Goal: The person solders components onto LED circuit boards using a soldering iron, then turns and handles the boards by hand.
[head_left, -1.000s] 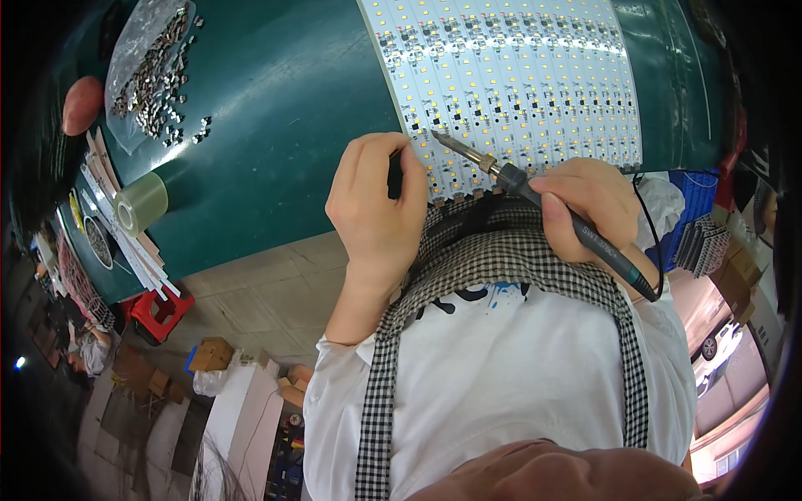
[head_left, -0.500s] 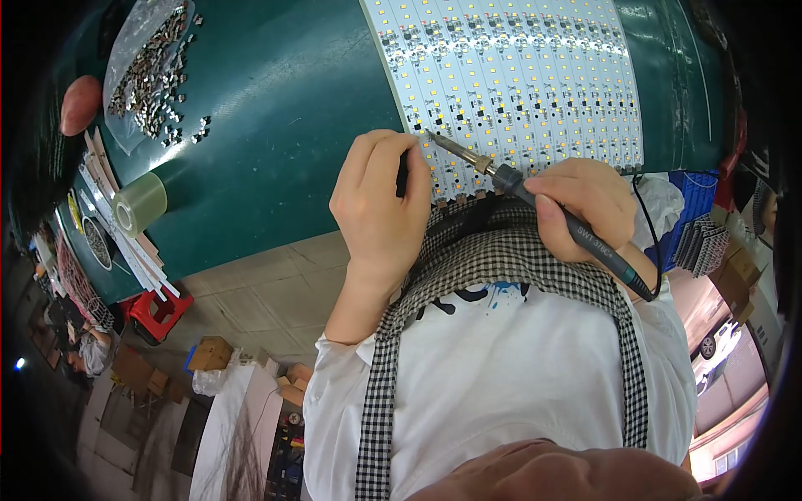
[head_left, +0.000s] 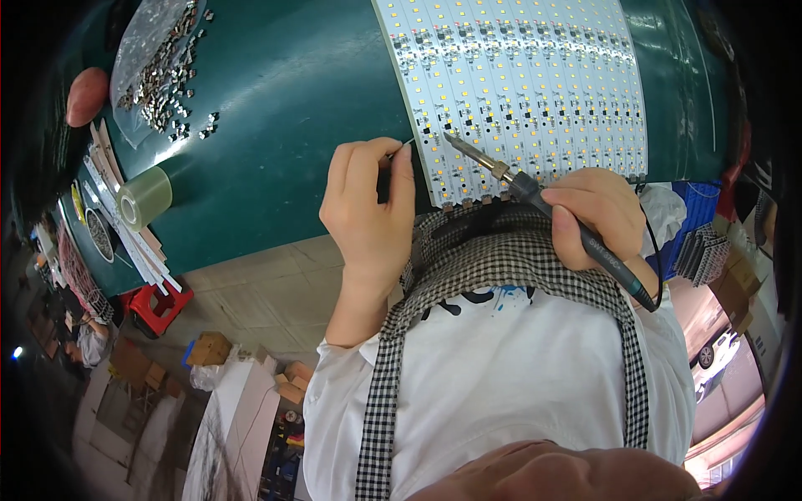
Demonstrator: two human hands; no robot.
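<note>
Fingers of your right hand (head_left: 597, 213) wrap the soldering iron (head_left: 543, 200) at centre right; your left hand (head_left: 368, 209) pinches thin wire (head_left: 399, 149) beside the board (head_left: 518, 75).

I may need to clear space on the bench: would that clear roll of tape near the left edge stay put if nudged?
Probably not. The clear roll of tape lies on its curved side on the green mat, so it could roll. It looks hollow and light. The white strips beside it might stop it.
</note>
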